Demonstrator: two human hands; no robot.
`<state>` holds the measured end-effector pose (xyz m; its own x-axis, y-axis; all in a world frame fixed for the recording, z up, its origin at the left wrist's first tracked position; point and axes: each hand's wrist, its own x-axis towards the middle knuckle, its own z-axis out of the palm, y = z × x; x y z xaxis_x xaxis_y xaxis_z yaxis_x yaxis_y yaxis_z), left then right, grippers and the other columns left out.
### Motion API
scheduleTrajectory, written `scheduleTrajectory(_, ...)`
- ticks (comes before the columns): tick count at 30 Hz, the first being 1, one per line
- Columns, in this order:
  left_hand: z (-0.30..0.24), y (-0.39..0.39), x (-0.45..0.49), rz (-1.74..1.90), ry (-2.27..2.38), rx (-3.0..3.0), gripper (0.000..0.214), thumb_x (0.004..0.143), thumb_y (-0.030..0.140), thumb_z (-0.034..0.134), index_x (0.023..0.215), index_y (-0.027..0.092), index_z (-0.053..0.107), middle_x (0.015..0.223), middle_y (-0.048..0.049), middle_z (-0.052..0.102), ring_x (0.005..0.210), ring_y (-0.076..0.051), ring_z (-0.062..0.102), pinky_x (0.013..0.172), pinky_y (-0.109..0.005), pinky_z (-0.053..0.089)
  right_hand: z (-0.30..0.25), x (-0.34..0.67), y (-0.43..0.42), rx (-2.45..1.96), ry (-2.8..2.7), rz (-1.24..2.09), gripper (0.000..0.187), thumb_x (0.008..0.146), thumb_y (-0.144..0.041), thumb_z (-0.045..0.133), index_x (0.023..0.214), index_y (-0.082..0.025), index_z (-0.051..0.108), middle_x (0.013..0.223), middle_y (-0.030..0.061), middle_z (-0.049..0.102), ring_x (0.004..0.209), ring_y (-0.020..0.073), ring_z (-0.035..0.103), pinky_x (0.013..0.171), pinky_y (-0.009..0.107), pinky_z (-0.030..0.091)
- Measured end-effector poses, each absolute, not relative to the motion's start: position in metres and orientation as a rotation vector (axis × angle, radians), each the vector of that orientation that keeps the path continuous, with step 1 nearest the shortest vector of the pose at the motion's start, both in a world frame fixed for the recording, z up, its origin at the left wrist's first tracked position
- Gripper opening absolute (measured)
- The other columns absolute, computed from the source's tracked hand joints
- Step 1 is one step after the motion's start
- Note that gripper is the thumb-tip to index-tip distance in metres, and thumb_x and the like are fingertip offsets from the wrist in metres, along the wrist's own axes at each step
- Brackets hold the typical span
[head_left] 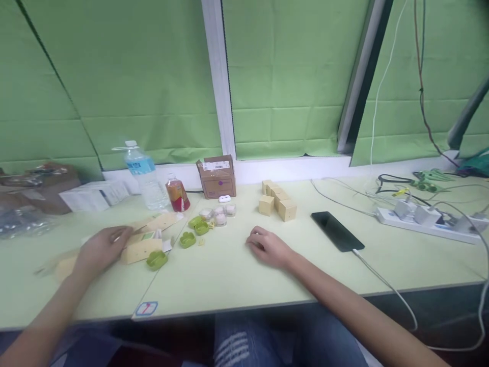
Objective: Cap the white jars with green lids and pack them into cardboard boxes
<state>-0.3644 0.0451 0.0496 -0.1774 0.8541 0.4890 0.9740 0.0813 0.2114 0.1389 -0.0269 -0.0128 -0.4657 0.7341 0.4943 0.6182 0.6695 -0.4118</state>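
Observation:
My left hand (101, 250) is slightly blurred at the left of the table, its fingers closed at the edge of a group of pale yellow paper cartons. One carton (143, 248) with a green label lies by its fingertips; another (162, 221) is behind. A blurred pale piece shows under the wrist side of the hand. Just right of the cartons sits a green flower-shaped dish (157, 260), with a similar dish (187, 239) farther back. My right hand (269, 248) rests on the table, fingers loosely curled and apart, with nothing in it. Beyond it stand several small yellow boxes (287, 209).
At the back are a water bottle (147, 176), a red drink bottle (178, 194), a brown box (218, 179) and small clear round containers (220, 218). A phone (336, 231) on a white cable lies right of my right hand, before a power strip (431, 224).

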Motion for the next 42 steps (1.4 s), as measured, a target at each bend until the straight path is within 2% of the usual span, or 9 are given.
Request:
scheduleTrajectory(3, 0.053, 0.031, -0.34, -0.877, -1.917, -1.777, 0.046, 0.093, 0.049, 0.038, 0.114, 0.016, 0.063, 0.126, -0.0123, 0.07, 0.123, -0.028, 0.058, 0.107, -0.042, 0.043, -0.011, 0.15, -0.025, -1.007, -2.207, 0.191, 0.022, 0.092, -0.009, 0.054, 0.104, -0.02, 0.07, 0.105, 0.0071, 0.065, 0.082, 0.0162, 0.063, 0.076, 0.028, 0.049)
scheduleTrajectory(6, 0.058, 0.004, -0.299, -1.051, -1.741, -1.67, 0.045, 0.097, 0.045, 0.033, 0.119, 0.015, 0.059, 0.125, -0.0118, 0.067, 0.12, -0.024, 0.057, 0.111, -0.04, 0.04, -0.006, 0.16, -0.021, -1.0, -2.106, 0.139, 0.022, 0.096, -0.014, 0.05, 0.104, -0.02, 0.069, 0.103, 0.0071, 0.065, 0.074, 0.015, 0.06, 0.075, 0.029, 0.049)
scheduleTrajectory(11, 0.037, -0.053, -0.245, -0.902, -1.617, -1.858, 0.041, 0.096, 0.048, 0.041, 0.101, 0.016, 0.066, 0.111, -0.0132, 0.068, 0.112, -0.028, 0.06, 0.105, -0.04, 0.044, 0.01, 0.177, -0.017, -1.103, -1.911, -0.046, 0.024, 0.098, -0.023, 0.045, 0.1, -0.019, 0.068, 0.098, 0.0088, 0.067, 0.079, 0.0193, 0.061, 0.078, 0.032, 0.049)
scheduleTrajectory(15, 0.009, -0.067, -0.24, -0.868, -1.836, -1.746, 0.056, 0.09, 0.057, 0.044, 0.116, 0.014, 0.067, 0.115, -0.0202, 0.064, 0.12, -0.039, 0.056, 0.105, -0.051, 0.043, 0.02, 0.206, -0.032, -1.43, -1.631, -0.359, 0.033, 0.099, -0.03, 0.041, 0.11, -0.016, 0.069, 0.113, 0.0165, 0.066, 0.107, 0.0305, 0.058, 0.095, 0.045, 0.043)
scheduleTrajectory(19, 0.003, -0.058, -0.244, -0.817, -1.909, -1.828, 0.06, 0.086, 0.06, 0.046, 0.12, 0.014, 0.066, 0.116, -0.0205, 0.066, 0.12, -0.041, 0.056, 0.105, -0.054, 0.043, 0.009, 0.234, -0.061, -1.81, -1.234, -0.478, 0.045, 0.097, -0.036, 0.045, 0.131, -0.011, 0.059, 0.134, 0.0245, 0.057, 0.131, 0.041, 0.042, 0.107, 0.066, 0.026)
scheduleTrajectory(25, 0.01, -0.053, -0.244, -0.893, -2.142, -1.925, 0.052, 0.083, 0.059, 0.054, 0.114, 0.02, 0.067, 0.109, -0.0086, 0.072, 0.093, -0.035, 0.069, 0.083, -0.046, 0.055, -0.007, 0.234, -0.078, -2.101, -1.311, -0.246, 0.056, 0.095, -0.038, 0.05, 0.139, -0.005, 0.052, 0.108, 0.0274, 0.068, 0.125, 0.0463, 0.048, 0.103, 0.082, 0.008)
scheduleTrajectory(31, 0.02, -0.073, -0.232, -1.116, -2.282, -1.824, 0.052, 0.079, 0.062, 0.065, 0.11, 0.021, 0.068, 0.097, -0.0041, 0.075, 0.089, -0.031, 0.072, 0.082, -0.042, 0.056, 0.0, 0.232, -0.078, -2.005, -1.21, -0.284, 0.046, 0.095, -0.03, 0.047, 0.134, -0.007, 0.057, 0.126, 0.0252, 0.064, 0.13, 0.0427, 0.048, 0.111, 0.078, 0.012)
scheduleTrajectory(36, 0.019, -0.08, -0.161, -1.441, -1.999, -2.225, 0.061, 0.073, 0.062, 0.072, 0.118, 0.021, 0.066, 0.112, -0.0078, 0.074, 0.08, -0.024, 0.073, 0.078, -0.037, 0.06, 0.002, 0.18, -0.087, -1.251, -1.816, -0.029, 0.035, 0.097, -0.022, 0.045, 0.128, -0.016, 0.062, 0.127, 0.0165, 0.064, 0.121, 0.0284, 0.058, 0.11, 0.046, 0.044)
scheduleTrajectory(42, 0.012, -0.073, -0.069, -1.544, -1.673, -2.935, 0.055, 0.08, 0.052, 0.072, 0.123, 0.02, 0.06, 0.117, -0.0105, 0.074, 0.106, -0.026, 0.072, 0.096, -0.042, 0.058, -0.009, 0.121, -0.101, -0.871, -2.001, 0.397, 0.068, 0.085, -0.008, 0.06, 0.149, -0.024, 0.047, 0.143, 0.0088, 0.057, 0.132, 0.0235, 0.051, 0.114, 0.041, 0.043)
